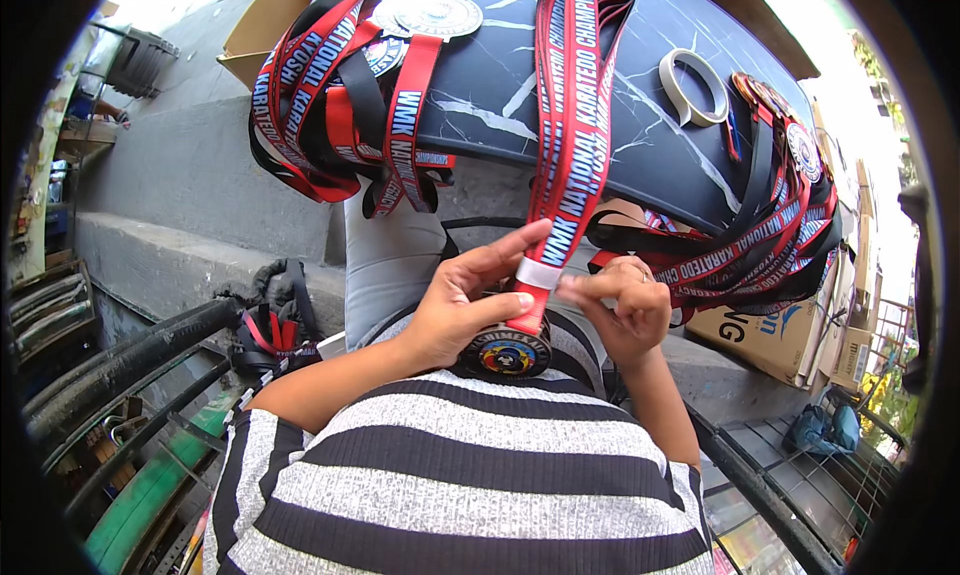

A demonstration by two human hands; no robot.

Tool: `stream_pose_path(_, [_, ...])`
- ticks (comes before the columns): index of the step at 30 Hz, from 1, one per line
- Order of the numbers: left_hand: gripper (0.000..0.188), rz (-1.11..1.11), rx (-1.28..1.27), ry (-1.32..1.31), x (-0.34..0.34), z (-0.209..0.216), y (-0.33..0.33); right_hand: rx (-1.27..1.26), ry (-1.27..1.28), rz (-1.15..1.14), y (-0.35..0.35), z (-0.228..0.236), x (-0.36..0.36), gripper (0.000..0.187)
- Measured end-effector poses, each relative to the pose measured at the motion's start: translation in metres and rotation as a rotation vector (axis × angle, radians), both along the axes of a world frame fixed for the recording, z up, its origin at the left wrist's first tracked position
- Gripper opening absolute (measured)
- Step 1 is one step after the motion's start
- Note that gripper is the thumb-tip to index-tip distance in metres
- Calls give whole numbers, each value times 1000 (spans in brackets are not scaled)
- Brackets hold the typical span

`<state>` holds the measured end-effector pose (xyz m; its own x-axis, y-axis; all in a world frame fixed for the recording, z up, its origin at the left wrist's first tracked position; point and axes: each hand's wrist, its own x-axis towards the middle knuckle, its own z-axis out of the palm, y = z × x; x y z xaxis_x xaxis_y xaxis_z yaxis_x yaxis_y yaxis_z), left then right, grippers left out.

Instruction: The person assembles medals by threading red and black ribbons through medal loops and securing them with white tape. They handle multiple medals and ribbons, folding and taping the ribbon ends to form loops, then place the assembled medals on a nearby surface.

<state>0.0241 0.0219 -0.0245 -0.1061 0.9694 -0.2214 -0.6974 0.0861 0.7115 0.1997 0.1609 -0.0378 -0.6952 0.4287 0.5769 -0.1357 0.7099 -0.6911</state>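
Head view, item one: your left hand [455, 310] pinches the red ribbon [565, 125] at its white tape band [538, 273], medal [507, 355] hanging just below. Right hand [625, 305], fingers closed, sits beside it. Step judged: taping the ribbon end; next needs pressing the band flat.

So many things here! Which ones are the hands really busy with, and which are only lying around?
In hand:
- left hand, holding the round medal
- right hand, fingers at the white tape band
- red ribbon hanging off the dark marbled table

Lying about:
- ribbon pile on the left
- ribbon pile on the right
- tape roll
- cardboard box
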Motion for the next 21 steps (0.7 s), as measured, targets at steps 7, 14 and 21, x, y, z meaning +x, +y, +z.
stream_pose_path(7, [68, 74, 10, 56, -6, 6, -3, -1157, 136, -214, -8, -6, 13, 29])
stream_pose_path(14, [67, 109, 77, 104, -4, -1, 0, -1126, -76, 97, -33, 1, -37, 40])
stream_pose_path(21, [70, 102, 50, 13, -8, -6, -3, -1278, -79, 199, -25, -4, -40, 27])
